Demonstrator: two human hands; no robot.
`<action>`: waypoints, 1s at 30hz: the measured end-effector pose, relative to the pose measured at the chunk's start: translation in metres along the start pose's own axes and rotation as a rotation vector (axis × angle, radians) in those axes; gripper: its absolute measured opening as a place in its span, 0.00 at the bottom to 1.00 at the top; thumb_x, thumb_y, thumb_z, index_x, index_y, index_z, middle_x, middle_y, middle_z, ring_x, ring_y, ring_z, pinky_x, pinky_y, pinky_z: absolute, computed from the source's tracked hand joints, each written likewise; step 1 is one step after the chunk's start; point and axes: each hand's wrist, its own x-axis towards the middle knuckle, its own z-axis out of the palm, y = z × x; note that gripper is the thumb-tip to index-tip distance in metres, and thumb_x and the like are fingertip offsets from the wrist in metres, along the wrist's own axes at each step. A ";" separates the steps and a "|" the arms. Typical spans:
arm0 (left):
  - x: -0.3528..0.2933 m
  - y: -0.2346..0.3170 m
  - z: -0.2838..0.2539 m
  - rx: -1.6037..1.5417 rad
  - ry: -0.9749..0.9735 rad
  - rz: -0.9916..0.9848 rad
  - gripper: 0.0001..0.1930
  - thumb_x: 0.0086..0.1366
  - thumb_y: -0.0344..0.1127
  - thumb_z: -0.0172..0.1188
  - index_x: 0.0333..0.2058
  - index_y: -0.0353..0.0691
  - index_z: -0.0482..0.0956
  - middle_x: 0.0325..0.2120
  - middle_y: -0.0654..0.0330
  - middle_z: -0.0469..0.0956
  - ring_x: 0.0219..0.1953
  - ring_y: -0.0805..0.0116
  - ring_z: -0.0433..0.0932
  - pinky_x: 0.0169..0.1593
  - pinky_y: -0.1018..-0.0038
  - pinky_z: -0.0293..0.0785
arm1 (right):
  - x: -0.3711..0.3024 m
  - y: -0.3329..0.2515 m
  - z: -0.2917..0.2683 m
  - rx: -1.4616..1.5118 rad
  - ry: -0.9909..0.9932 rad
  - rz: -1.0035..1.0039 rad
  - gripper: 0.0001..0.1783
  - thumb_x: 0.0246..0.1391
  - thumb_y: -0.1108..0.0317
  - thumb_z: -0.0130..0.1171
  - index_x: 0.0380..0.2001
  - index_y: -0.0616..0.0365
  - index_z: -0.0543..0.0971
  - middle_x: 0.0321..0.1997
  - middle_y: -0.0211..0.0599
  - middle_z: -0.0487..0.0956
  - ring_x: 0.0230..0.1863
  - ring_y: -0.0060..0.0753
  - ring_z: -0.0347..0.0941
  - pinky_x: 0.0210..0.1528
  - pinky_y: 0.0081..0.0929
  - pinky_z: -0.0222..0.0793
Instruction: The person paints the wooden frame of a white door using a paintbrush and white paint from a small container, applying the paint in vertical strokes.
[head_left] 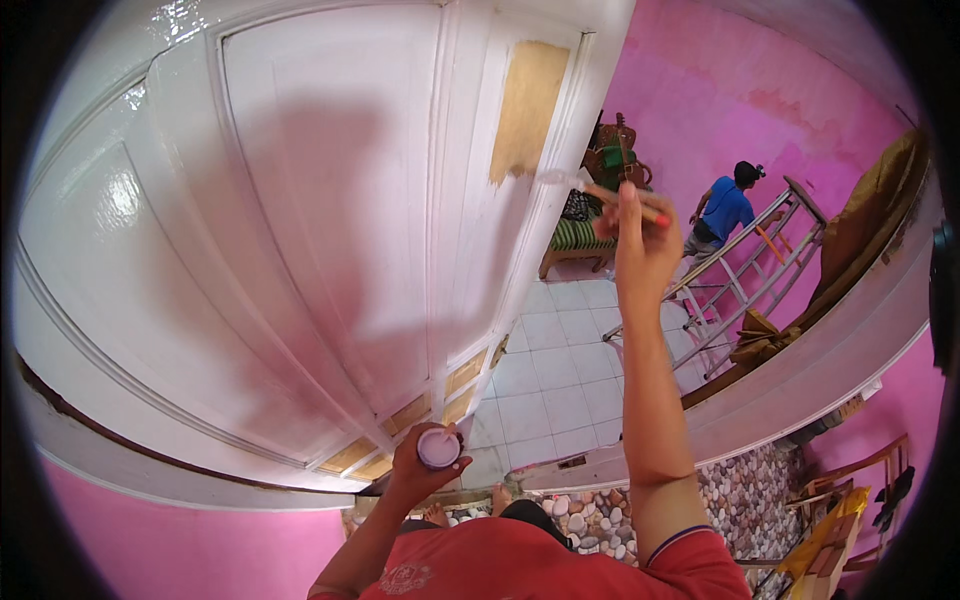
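A: Which step is this, going by the door [300,200]?

B: Painting, I'd judge, and well along. Most of the door's face is glossy white; a bare brown patch [527,105] remains high on its right-hand stile, and a few small unpainted panels [420,425] show at its foot.

A: Where's the brush?

B: The right hand [640,245] is raised just off the door's right edge, fingers closed around the handle of a paintbrush [600,193]. The bristles point left and sit just below the bare patch, at or very near the door's edge; I can't tell whether they touch.

A: And the paint?

B: The left hand [425,465] is wrapped around a small round paint pot [438,447], held low, near the door's bottom corner, well below the brush.

A: What does the next move call for?

B: Probably lifting the bristles onto that brown patch and stroking along the stile, keeping wet paint off the finished panel beside it. If the brush is dry, it has a long way down to the pot first.

A: Anyone else about?

B: Beyond the door, a person in a blue shirt [725,210] by a ladder [740,270], well apart.
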 end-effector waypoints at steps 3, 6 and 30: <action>-0.005 0.000 -0.006 0.084 0.031 0.025 0.32 0.48 0.34 0.82 0.48 0.40 0.72 0.40 0.58 0.83 0.43 0.70 0.82 0.48 0.71 0.79 | 0.035 -0.001 0.016 -0.112 -0.017 -0.032 0.17 0.65 0.60 0.64 0.37 0.65 0.76 0.26 0.37 0.80 0.23 0.25 0.78 0.27 0.24 0.76; -0.010 -0.004 -0.007 0.004 0.075 -0.024 0.33 0.46 0.39 0.83 0.48 0.38 0.75 0.39 0.55 0.81 0.42 0.63 0.82 0.47 0.68 0.78 | 0.059 0.003 0.034 -0.185 -0.096 -0.033 0.17 0.64 0.59 0.65 0.36 0.66 0.77 0.26 0.37 0.80 0.23 0.25 0.78 0.28 0.23 0.76; 0.018 -0.010 0.014 0.073 0.197 -0.105 0.35 0.46 0.41 0.83 0.50 0.37 0.75 0.42 0.56 0.81 0.43 0.66 0.81 0.48 0.70 0.78 | 0.117 -0.019 -0.002 -0.520 -0.942 -0.091 0.09 0.63 0.71 0.64 0.44 0.64 0.82 0.33 0.33 0.83 0.34 0.21 0.78 0.40 0.21 0.74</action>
